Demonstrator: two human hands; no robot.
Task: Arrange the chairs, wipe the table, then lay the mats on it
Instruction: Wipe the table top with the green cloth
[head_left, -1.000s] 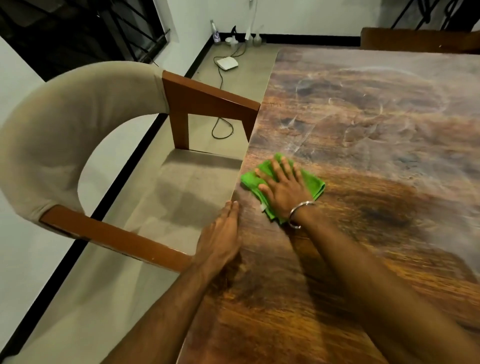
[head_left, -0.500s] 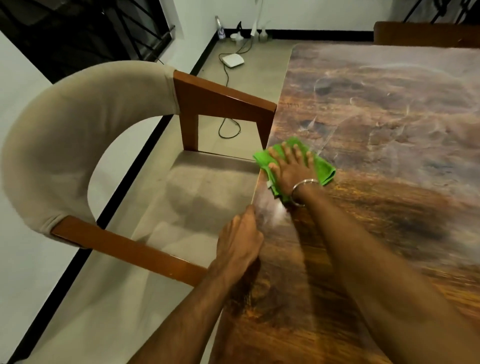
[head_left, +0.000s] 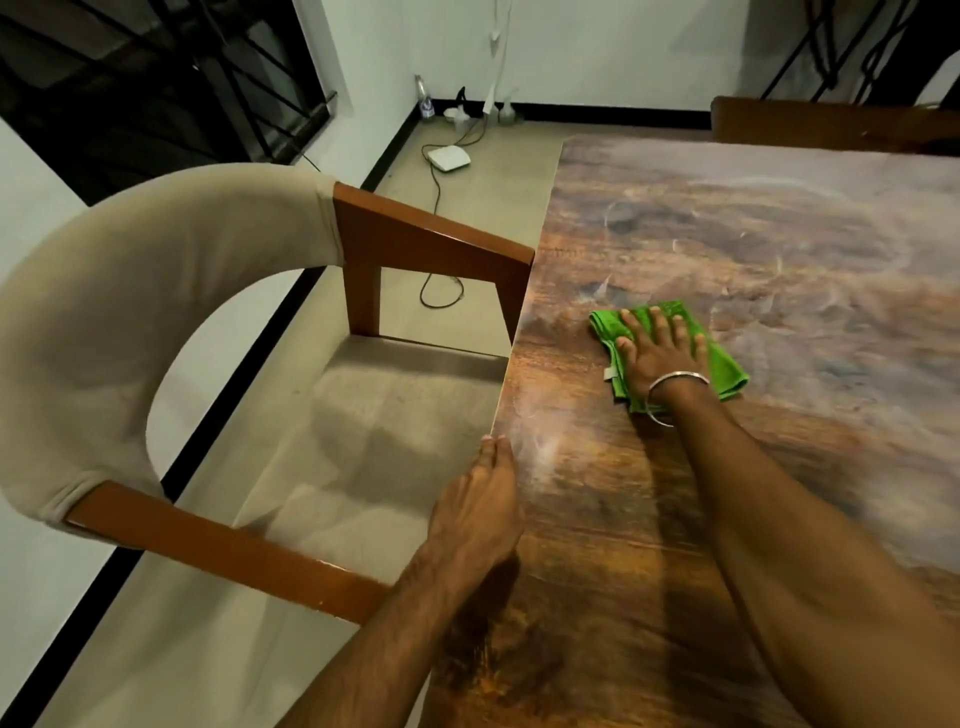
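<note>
A green cloth (head_left: 727, 369) lies folded on the brown wooden table (head_left: 753, 249), a little in from its left edge. My right hand (head_left: 657, 353) presses flat on the cloth with fingers spread; a metal bangle circles the wrist. My left hand (head_left: 480, 512) rests on the table's left edge, fingers together and nothing in it. A chair (head_left: 171, 322) with a beige curved back, beige seat and brown wooden arms stands tucked against that left edge. No mats are in view.
Another brown chair back (head_left: 810, 124) shows at the table's far end. On the floor by the far wall lie a white box (head_left: 448, 157), a black cable and a small bottle (head_left: 426, 101). A dark barred window (head_left: 156, 78) fills the upper left.
My right hand has slid the cloth away from the table's left edge, further onto the table. My left hand stays on the edge, its fingers now drawn together.
</note>
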